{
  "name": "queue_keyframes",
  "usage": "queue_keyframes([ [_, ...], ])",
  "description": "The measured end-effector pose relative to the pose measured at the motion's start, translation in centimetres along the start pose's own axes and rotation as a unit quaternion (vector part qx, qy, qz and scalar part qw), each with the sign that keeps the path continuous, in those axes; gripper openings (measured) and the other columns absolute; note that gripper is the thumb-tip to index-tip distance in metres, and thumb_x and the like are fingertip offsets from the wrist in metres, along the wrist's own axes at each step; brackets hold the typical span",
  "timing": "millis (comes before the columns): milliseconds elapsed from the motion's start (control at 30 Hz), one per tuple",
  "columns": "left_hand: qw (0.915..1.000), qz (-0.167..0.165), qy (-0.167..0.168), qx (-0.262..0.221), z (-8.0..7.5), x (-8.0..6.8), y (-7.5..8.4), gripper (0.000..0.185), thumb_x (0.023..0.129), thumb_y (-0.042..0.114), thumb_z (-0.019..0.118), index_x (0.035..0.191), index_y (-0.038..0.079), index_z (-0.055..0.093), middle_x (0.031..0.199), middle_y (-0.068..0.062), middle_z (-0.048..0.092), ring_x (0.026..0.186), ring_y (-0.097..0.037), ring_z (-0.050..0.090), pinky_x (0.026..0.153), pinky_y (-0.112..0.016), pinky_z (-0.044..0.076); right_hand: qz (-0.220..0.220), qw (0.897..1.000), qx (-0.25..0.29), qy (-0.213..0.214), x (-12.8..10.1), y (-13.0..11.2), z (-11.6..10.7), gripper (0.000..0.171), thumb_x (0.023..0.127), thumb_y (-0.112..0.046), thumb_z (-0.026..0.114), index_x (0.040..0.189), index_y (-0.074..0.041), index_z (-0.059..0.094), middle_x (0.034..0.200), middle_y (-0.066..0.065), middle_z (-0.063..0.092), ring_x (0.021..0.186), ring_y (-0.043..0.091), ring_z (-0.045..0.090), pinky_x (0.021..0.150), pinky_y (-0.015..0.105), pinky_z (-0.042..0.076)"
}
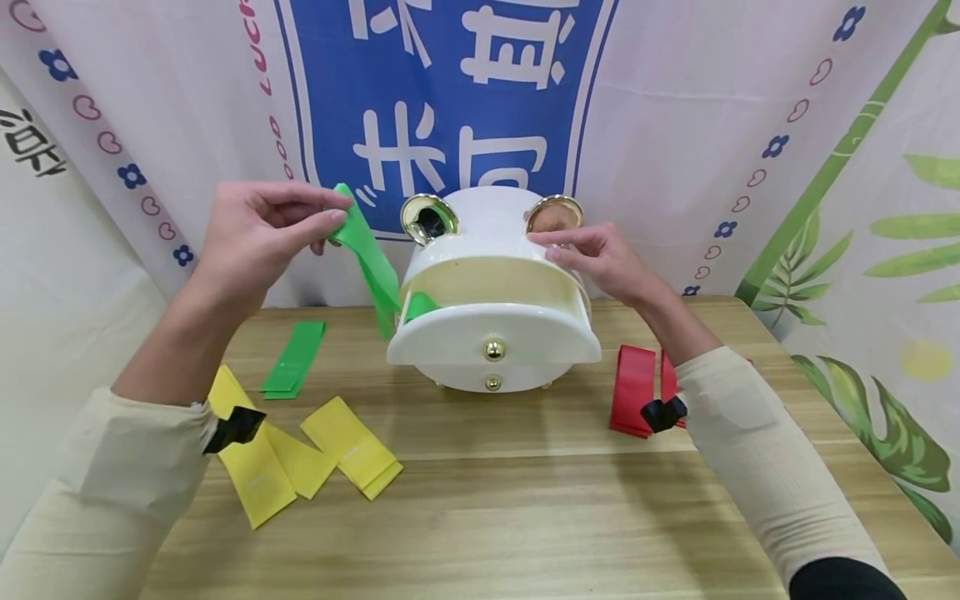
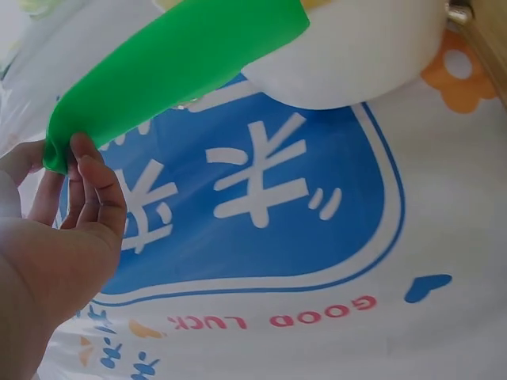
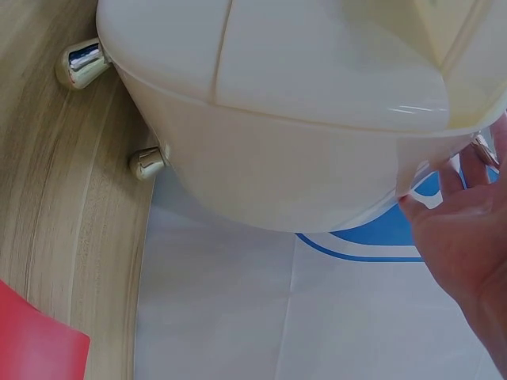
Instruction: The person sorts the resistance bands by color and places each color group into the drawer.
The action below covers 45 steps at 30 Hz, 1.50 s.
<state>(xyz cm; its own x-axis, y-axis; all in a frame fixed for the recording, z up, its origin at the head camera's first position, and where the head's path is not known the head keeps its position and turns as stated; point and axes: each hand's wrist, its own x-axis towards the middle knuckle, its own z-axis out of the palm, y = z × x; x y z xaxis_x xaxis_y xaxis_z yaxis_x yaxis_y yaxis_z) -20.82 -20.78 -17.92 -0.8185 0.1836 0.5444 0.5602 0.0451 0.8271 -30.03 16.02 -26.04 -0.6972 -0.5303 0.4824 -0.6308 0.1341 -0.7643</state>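
My left hand point(image 1: 258, 242) pinches one end of a flat green resistance band point(image 1: 371, 262) between thumb and fingertips, raised left of a white frog-shaped drawer box point(image 1: 491, 287). The band slants down to the box's left side; some green shows inside the pulled-out upper drawer point(image 1: 495, 329) and some hangs outside it. In the left wrist view the band point(image 2: 174, 71) stretches from the fingertips towards the white box. My right hand point(image 1: 600, 258) touches the box's upper right with thumb and index finger, just below a gold-rimmed eye point(image 1: 553, 215). The right wrist view shows its thumb against the white side.
On the wooden table point(image 1: 510, 517), another green band point(image 1: 295, 360) and several yellow bands point(image 1: 352, 446) lie to the left. Red bands point(image 1: 633, 390) lie to the right, partly hidden by my right forearm. A printed cloth point(image 1: 660, 108) hangs close behind the box.
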Motion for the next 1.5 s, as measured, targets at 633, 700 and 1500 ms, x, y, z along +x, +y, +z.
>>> queue_keyframes([
  [633, 0.9984, 0.039, -0.025, -0.032, 3.0, 1.8, 2.2, 0.014, 0.079, -0.007, 0.07, 0.093, -0.01, 0.069, 0.088, -0.016, 0.067, 0.07, -0.019, 0.066, 0.072, -0.023, 0.055, 0.007, 1.0, -0.005, -0.002, 0.0, 0.1, -0.1, 0.027, 0.091, -0.01, 0.062, 0.117, -0.005, 0.067, 0.115, 0.001, 0.067, 0.086, 0.016, 0.044, 0.059, 0.023, 0.042],
  [700, 0.9985, 0.043, -0.022, -0.024, 3.3, 2.0, 2.5, 0.012, 0.083, -0.002, 0.069, 0.092, -0.008, 0.07, 0.088, -0.015, 0.067, 0.071, -0.019, 0.065, 0.073, -0.021, 0.055, 0.009, 1.0, -0.006, -0.001, 0.0, 0.1, -0.1, 0.027, 0.091, -0.009, 0.061, 0.117, -0.005, 0.067, 0.115, 0.001, 0.067, 0.084, 0.016, 0.044, 0.057, 0.024, 0.041],
  [1500, 0.996, 0.01, -0.06, 0.065, 6.9, 3.4, 3.4, 0.016, 0.083, 0.006, 0.071, 0.098, -0.001, 0.072, 0.083, -0.011, 0.07, 0.076, -0.022, 0.068, 0.08, -0.024, 0.054, 0.014, 1.0, -0.009, 0.0, -0.4, -2.5, 0.6, 0.028, 0.09, 0.001, 0.057, 0.116, 0.008, 0.061, 0.113, 0.008, 0.068, 0.081, 0.015, 0.044, 0.057, 0.02, 0.04],
])
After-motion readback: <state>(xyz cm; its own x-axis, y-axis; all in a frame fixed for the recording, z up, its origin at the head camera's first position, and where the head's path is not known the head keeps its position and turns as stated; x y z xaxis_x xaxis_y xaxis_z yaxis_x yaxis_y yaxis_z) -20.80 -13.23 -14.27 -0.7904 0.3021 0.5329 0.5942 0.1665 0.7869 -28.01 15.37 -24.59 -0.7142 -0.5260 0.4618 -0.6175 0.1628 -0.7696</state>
